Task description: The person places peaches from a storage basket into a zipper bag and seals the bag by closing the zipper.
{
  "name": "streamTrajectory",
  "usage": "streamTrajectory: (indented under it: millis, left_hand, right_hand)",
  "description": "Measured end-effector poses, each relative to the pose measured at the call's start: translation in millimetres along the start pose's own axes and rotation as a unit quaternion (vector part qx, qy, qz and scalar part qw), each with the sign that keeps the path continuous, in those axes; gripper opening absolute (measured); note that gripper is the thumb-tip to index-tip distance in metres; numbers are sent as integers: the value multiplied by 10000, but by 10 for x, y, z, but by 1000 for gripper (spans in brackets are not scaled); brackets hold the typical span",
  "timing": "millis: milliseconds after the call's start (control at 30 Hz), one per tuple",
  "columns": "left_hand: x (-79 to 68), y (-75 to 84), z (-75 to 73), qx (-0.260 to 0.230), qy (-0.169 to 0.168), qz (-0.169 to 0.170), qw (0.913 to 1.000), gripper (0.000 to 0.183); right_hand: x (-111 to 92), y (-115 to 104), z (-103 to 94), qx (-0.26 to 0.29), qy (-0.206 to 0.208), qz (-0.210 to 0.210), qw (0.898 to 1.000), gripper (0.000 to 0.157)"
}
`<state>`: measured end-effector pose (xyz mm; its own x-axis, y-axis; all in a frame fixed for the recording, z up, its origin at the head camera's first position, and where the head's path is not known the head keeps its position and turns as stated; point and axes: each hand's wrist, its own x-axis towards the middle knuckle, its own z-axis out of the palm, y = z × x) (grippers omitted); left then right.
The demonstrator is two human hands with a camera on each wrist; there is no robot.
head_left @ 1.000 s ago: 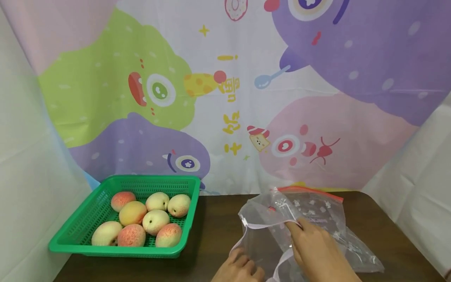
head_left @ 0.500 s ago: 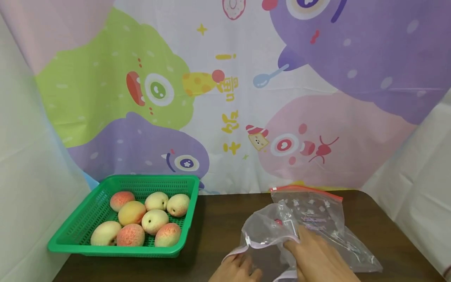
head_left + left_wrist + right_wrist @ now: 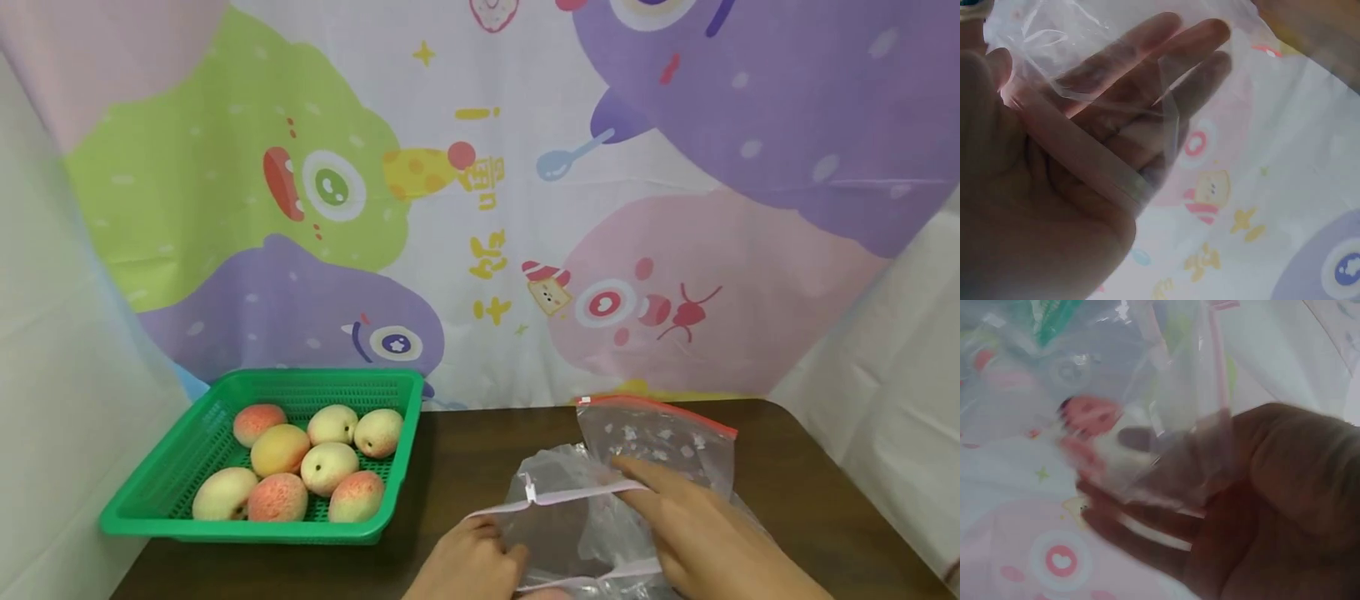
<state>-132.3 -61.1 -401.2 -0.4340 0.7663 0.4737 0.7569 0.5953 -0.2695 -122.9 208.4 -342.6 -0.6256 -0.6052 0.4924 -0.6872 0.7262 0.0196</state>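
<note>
A clear zip bag (image 3: 551, 465) with a pale pink zip strip is held with its mouth spread wide, low in the head view. My left hand (image 3: 471, 560) grips the left end of the mouth. At the right side my right hand (image 3: 693, 525) holds the rim, its fingers spread over the film. In the left wrist view, long fingers (image 3: 1147, 75) show through the plastic, and the strip crosses the palm. The right wrist view shows the thumb (image 3: 1136, 439) through the film and the other fingers on the opposite side, near a red print (image 3: 1091, 415).
A green basket (image 3: 247, 527) holding several peaches (image 3: 280, 451) stands on the left of the brown table (image 3: 480, 442). Another clear bag with a red zip (image 3: 660, 403) lies behind my right hand. A cartoon-printed cloth (image 3: 510, 367) hangs at the back.
The bag's mouth has been pulled wider. My left hand has moved left and my right hand a little right, its fingers now more stretched out. The basket and peaches stay put.
</note>
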Motion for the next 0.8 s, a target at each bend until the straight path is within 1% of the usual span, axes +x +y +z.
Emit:
streamTrajectory:
  millis: [33,100,133,200,267,333,367,433,500,533,600,633,667,733,767,800]
  left_hand:
    - [6,-16,-18,-71,-109,-53,9999,54]
    - [16,-37,-31,-111,-149,-127,9997,61]
    - [22,-42,-33,-170,-152,-116,9997,61]
    - [28,-42,-21,-173,-39,-15,9998,59]
    - [34,-34,-3,-165,78,109,9998,55]
    - [37,-29,14,-162,143,246,9995,51]
    - [38,-27,19,-141,149,302,9993,49]
    - [39,-25,24,-59,123,391,9991,43]
    - [39,-24,18,-39,-17,428,9991,35]
    - [41,-21,11,-40,-94,441,9990,31]
    - [46,-11,-2,-218,-412,441,9979,26]
    - [51,-8,-8,-436,-670,415,9959,24]
    - [54,-6,-13,-635,-902,402,9931,22]
    - [53,-2,-13,-898,-1257,411,9871,16]
    - [50,-3,-10,-1015,-1428,404,9837,14]
    - [44,-7,-2,-1067,-1534,416,9815,12]
  right_hand:
    - [-1,6,1,118,-89,-80,9999,64]
    - [13,13,9,339,-147,-200,9991,67]
    - [22,17,14,422,-118,-230,9988,67]
    - [37,24,24,523,30,-254,9983,58]
    - [43,29,24,654,88,-211,9976,55]
    - [31,33,15,796,-55,-39,9968,49]
    - [23,32,9,857,-221,96,9960,49]
    - [9,30,-4,940,-628,363,9929,53]
    - [-3,24,-14,1010,-1008,635,9877,57]
    - [-5,20,-21,1062,-1183,767,9843,63]
    - [-11,11,-41,1216,-1504,1033,9757,74]
    - [-12,6,-52,1379,-1663,1180,9692,79]
    - [-13,2,-62,1462,-1757,1252,9654,82]
    - [-8,-5,-82,1641,-1931,1387,9574,89]
    - [-8,-7,-90,1670,-1966,1386,9562,92]
    - [-4,-9,-91,1682,-1929,1342,9573,94]
